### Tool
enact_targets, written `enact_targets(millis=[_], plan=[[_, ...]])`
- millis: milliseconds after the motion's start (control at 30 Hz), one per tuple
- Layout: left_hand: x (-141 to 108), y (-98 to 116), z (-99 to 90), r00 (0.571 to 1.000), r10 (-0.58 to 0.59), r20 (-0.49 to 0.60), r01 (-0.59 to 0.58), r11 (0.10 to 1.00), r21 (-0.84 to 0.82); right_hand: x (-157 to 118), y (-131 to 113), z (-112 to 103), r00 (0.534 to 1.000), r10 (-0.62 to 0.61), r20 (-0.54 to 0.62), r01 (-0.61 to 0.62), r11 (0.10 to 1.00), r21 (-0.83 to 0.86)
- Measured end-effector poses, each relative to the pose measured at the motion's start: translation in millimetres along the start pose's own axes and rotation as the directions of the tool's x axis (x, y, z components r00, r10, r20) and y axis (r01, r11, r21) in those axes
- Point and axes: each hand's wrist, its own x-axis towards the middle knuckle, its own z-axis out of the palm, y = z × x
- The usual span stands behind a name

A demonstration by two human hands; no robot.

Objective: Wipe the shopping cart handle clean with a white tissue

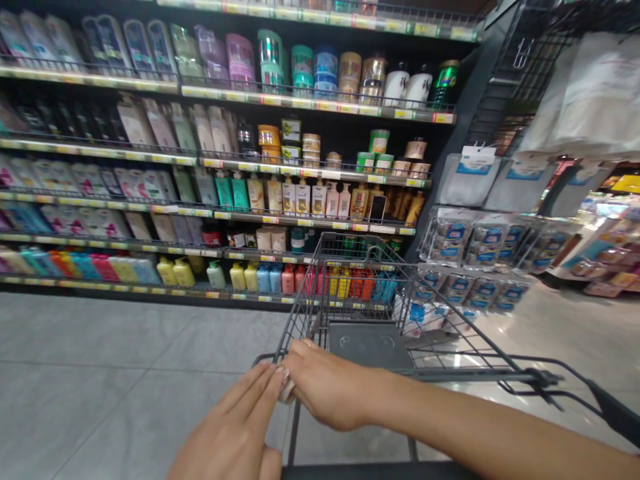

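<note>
A dark wire shopping cart stands in front of me, with a grey panel inside its basket. My right hand reaches across from the right to the cart's left rim. Its fingers are closed on a small crumpled pale cloth or tissue, mostly hidden. Close beside it, my left hand is at the same rim corner, its fingers stretched out and lying almost straight. The left fingertips meet the right hand at the cloth. Part of the cart's handle bar shows at the bottom edge.
Beyond the cart runs a tall shelf unit stocked with bottles, tubs and pump dispensers. Packaged goods hang on a rack at the right, beside the cart. Grey tiled floor lies at the left. Another display stands far right.
</note>
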Motion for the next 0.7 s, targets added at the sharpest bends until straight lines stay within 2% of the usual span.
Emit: enact_targets(millis=[133, 233, 333, 467, 600, 700], plan=[[6, 0, -6.5, 0.999, 0.043, 0.012, -0.043, 0.999, 0.015, -44, 5, -8, 0.994, 0.104, 0.036, -0.101, 0.991, -0.092], [6, -1, -9.9, 0.999, -0.010, 0.035, 0.011, 0.999, -0.037, -91, 14, -17, 0.974, 0.225, 0.023, -0.223, 0.972, -0.071], [4, -3, -9.4, 0.996, -0.053, 0.070, 0.058, 0.996, -0.071, -135, 21, -28, 0.931, 0.365, 0.013, -0.364, 0.931, -0.014], [1, -4, -8.0, 0.992, -0.072, 0.101, 0.080, 0.994, -0.080, -179, 30, -42, 0.882, 0.472, -0.006, -0.470, 0.880, 0.061], [-4, -6, -8.0, 0.991, -0.018, 0.132, 0.030, 0.995, -0.093, -221, 45, -48, 0.837, 0.544, -0.059, -0.539, 0.839, 0.075], [-7, -14, -8.4, 0.985, 0.005, 0.171, 0.009, 0.997, -0.082, -249, 51, -50, 0.776, 0.622, -0.108, -0.620, 0.783, 0.053]])
